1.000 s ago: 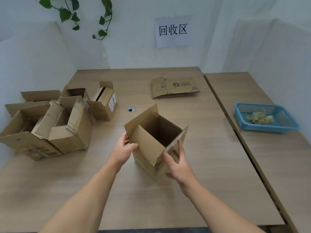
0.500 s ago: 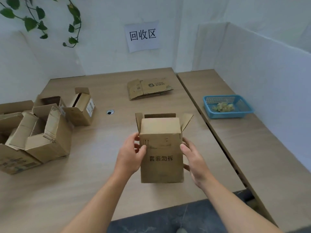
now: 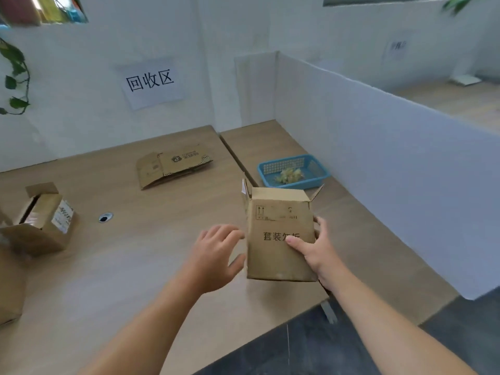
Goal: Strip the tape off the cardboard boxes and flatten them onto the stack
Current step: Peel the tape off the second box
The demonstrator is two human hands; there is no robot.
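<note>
One small brown cardboard box (image 3: 273, 255), printed with black characters, stood upright with its top flaps raised, clamped in my right hand (image 3: 318, 253): thumb across its front, fingers curled behind its right side. My left hand (image 3: 216, 255) hovered just left of it, fingers spread and holding nothing; whether it touched the box I could not tell. Beyond my left hand lay a flattened brown cardboard stack (image 3: 173, 166); beyond my right, a blue plastic mesh basket (image 3: 296, 184).

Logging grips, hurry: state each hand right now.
Left hand: open, fingers spread beside the cardboard box, gripping nothing.
Right hand: holding the cardboard box, thumb on its printed front.
</note>
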